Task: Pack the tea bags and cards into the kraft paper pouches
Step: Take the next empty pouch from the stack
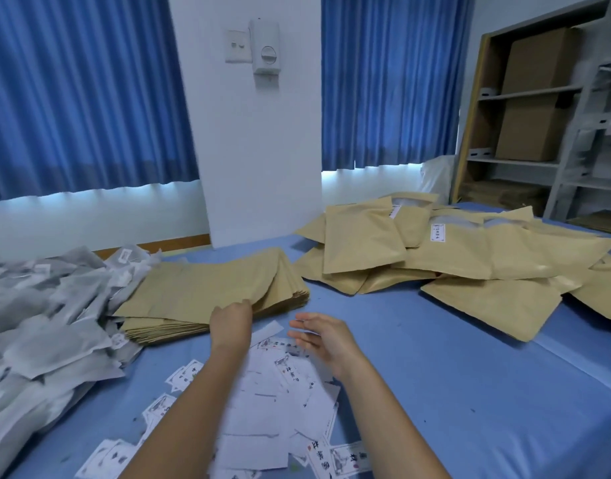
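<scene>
A stack of flat, empty kraft pouches (214,292) lies ahead of me on the blue table. My left hand (232,323) pinches the near edge of the top pouch, lifting it a little. My right hand (323,335) hovers just to the right, fingers relaxed and spread, holding nothing. Under both forearms lies a loose pile of white printed cards (279,402). A heap of grey-white tea bags (44,326) fills the left side. Filled kraft pouches (463,250) are piled at the right rear.
The blue table (469,392) stretches bare to the right front. A white pillar (259,133) and blue curtains (82,91) stand behind. Metal shelving with cardboard boxes (535,98) is at the far right.
</scene>
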{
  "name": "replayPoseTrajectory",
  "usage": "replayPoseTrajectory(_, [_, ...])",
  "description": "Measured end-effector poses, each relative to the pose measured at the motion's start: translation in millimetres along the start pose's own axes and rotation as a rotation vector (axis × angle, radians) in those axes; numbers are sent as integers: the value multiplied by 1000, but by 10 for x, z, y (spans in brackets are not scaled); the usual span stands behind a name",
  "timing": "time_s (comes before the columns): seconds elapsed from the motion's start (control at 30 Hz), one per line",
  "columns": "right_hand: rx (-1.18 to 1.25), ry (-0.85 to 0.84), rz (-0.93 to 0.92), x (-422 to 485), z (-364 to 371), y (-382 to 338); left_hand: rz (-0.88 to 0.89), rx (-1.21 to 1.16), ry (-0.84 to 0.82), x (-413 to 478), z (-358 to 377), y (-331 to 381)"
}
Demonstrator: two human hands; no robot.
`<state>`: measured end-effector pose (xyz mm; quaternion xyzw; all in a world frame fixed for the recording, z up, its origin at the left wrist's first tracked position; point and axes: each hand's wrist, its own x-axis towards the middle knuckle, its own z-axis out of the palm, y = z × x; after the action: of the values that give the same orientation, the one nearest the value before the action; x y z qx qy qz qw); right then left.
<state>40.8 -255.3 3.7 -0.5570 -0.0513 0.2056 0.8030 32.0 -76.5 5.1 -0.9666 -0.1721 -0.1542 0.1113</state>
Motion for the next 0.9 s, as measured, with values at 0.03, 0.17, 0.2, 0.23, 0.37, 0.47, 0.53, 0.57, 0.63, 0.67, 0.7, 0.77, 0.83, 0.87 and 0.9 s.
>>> replayPoseTrajectory(0.03, [6, -21, 10, -6, 65, 44, -26, -67, 36, -59, -38, -36])
replayPoseTrajectory(0.17, [183, -124, 40, -10, 302, 131, 133, -525, 374, -406, -139, -258])
replayPoseTrajectory(0.2, [251, -164, 49, -8, 361, 134, 269, -572, 470, -499, -114, -351])
replayPoseTrajectory(0.23, [313, -194, 55, -3, 422, 137, 393, -610, 535, -593, -93, -461])
replayPoseTrajectory(0.37, [274, -83, 40, 57, 751, 246, 348, -932, 500, -854, -23, -862])
replayPoseTrajectory(0.47, [220, -1, 12, 87, 1066, 419, 253, -913, 302, -886, 8, -937])
replayPoseTrajectory(0.53, [125, 8, 38, 98, 1238, 551, 332, -824, 171, -887, 42, -924])
replayPoseTrajectory(0.57, [83, 0, 61, 114, 1300, 621, 362, -801, 147, -881, 58, -927])
replayPoseTrajectory(0.63, [90, -68, 103, 142, 1377, 707, 334, -821, 158, -856, 109, -979])
replayPoseTrajectory(0.67, [121, -124, 120, 150, 1394, 725, 283, -845, 174, -849, 129, -1019])
replayPoseTrajectory(0.7, [147, -181, 134, 159, 1400, 723, 229, -863, 179, -841, 137, -1065])
replayPoseTrajectory(0.77, [163, -274, 145, 167, 1402, 699, 146, -919, 170, -808, 152, -1165])
replayPoseTrajectory(0.83, [162, -336, 141, 171, 1379, 699, 96, -1007, 137, -773, 139, -1239])
replayPoseTrajectory(0.87, [161, -351, 133, 173, 1355, 706, 86, -1050, 101, -764, 116, -1254])
replayPoseTrajectory(0.9, [161, -362, 128, 177, 1329, 711, 80, -1091, 62, -760, 96, -1259])
